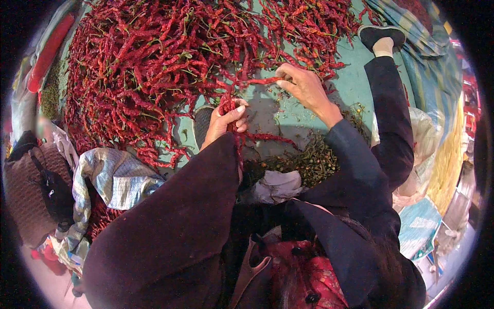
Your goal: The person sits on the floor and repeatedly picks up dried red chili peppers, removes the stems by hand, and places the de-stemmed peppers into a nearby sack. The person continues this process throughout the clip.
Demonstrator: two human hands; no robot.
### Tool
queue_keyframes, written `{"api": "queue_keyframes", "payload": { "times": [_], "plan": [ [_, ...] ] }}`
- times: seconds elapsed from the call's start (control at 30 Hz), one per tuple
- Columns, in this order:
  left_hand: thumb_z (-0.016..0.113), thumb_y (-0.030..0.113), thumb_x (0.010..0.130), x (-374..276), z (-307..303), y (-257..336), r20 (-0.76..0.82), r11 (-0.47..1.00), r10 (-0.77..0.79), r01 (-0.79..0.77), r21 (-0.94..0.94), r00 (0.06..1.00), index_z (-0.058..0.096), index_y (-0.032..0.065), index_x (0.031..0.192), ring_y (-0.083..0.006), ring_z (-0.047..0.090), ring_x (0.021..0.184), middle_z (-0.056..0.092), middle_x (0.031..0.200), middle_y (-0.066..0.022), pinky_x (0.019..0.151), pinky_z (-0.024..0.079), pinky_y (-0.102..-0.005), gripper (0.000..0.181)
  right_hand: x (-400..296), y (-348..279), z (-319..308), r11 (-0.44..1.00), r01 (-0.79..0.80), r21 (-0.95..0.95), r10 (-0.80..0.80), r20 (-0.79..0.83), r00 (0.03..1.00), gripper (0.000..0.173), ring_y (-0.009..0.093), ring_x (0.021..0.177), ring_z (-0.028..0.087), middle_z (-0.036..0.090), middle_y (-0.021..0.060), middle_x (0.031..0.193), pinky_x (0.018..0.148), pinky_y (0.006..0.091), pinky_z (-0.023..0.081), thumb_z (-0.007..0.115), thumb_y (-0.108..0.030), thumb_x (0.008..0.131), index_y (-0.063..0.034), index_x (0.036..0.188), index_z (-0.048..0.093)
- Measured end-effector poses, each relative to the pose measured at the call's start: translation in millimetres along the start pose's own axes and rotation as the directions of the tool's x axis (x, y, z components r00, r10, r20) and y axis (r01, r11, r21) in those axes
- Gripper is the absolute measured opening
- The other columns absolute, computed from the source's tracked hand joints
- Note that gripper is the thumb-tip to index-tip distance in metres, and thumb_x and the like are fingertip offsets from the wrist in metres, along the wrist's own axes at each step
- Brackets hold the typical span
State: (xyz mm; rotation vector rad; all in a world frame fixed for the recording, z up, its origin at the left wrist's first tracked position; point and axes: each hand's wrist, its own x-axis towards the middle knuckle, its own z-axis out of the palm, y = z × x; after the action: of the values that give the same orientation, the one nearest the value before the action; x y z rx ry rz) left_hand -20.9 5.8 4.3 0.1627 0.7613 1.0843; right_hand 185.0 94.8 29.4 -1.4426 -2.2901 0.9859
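Note:
My left hand [227, 120] is closed around a small bunch of dried red chili peppers [227, 103], some of them poking out below the fingers. To its right, my right hand [307, 89] pinches the end of a single red chili pepper [264, 81] between thumb and fingers. That pepper points left towards the bunch; whether the two touch is hard to tell. Beyond both hands spreads a large heap of red chili peppers [142, 65], many with green or pale stems, on a green sheet [349, 83].
Loose stems [316, 160] lie below my hands beside a pale crumpled cloth [278, 186]. My shod foot [381, 38] rests at the right, near a striped tarp [432, 81]. A woven sack [115, 174] with red peppers stands at left, beside another person's brown textured garment [29, 189].

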Motion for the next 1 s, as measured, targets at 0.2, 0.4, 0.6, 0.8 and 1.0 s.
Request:
{"api": "queue_keyframes", "payload": {
  "times": [0.2,0.4,0.6,0.8,1.0],
  "plan": [
    [0.057,0.006,0.077,5,6,-4,-0.031,0.992,0.11,-0.108,0.068,0.993,0.051,-0.0007,0.094,-0.0088,0.04,0.053,0.045,0.065,-0.0011,0.048,0.034,-0.0241,0.019,-25,-41,36,0.994,0.075,0.082,-0.08,0.062,0.995,0.017,0.025,0.058,0.056,0.056,0.0111,0.066,0.051,0.0365,0.041,0.055,-0.018,0.078,-0.0068,0.087,0.046],
    [0.059,0.007,0.077,6,1,-6,-0.093,0.983,0.134,-0.121,0.141,0.987,0.052,0.0004,0.089,-0.01,0.043,0.052,0.049,0.065,-0.0023,0.05,0.036,-0.0236,0.015,-41,-41,61,0.977,0.133,0.164,-0.142,0.045,0.989,0.014,0.037,0.061,0.056,0.055,0.0183,0.063,0.05,0.0425,0.044,0.051,-0.01,0.076,-0.0039,0.086,0.042],
    [0.063,0.011,0.075,0,1,-10,0.047,0.931,0.131,-0.139,0.336,0.99,0.053,0.0028,0.084,-0.0097,0.046,0.051,0.051,0.063,-0.0014,0.047,0.037,-0.023,0.015,-36,-24,59,0.84,-0.291,0.459,0.282,0.089,0.955,0.015,0.014,0.046,0.054,0.053,0.0074,0.058,0.039,0.0258,0.042,0.043,-0.01,0.082,0.0017,0.091,0.048],
    [0.063,0.016,0.075,-5,-3,-13,0.031,0.901,0.249,-0.244,0.36,0.968,0.053,0.0027,0.083,-0.0098,0.048,0.064,0.053,0.073,-0.0026,0.057,0.038,-0.0241,0.018,-27,-39,11,0.997,0.042,-0.06,-0.007,0.502,0.865,0.029,0.028,0.052,0.054,0.057,0.0126,0.063,0.05,0.0378,0.043,0.051,-0.032,0.081,-0.0037,0.078,0.056],
    [0.058,0.012,0.077,1,-25,-13,-0.038,0.953,0.294,-0.296,-0.057,0.955,0.049,0.0025,0.084,-0.0139,0.046,0.064,0.049,0.076,-0.0045,0.058,0.039,-0.0278,0.014,13,-42,68,0.98,-0.058,-0.192,0.053,-0.033,0.998,0.031,0.034,0.068,0.057,0.058,0.0158,0.07,0.056,0.0443,0.044,0.056,-0.035,0.076,-0.0033,0.074,0.056]
  ]
}}
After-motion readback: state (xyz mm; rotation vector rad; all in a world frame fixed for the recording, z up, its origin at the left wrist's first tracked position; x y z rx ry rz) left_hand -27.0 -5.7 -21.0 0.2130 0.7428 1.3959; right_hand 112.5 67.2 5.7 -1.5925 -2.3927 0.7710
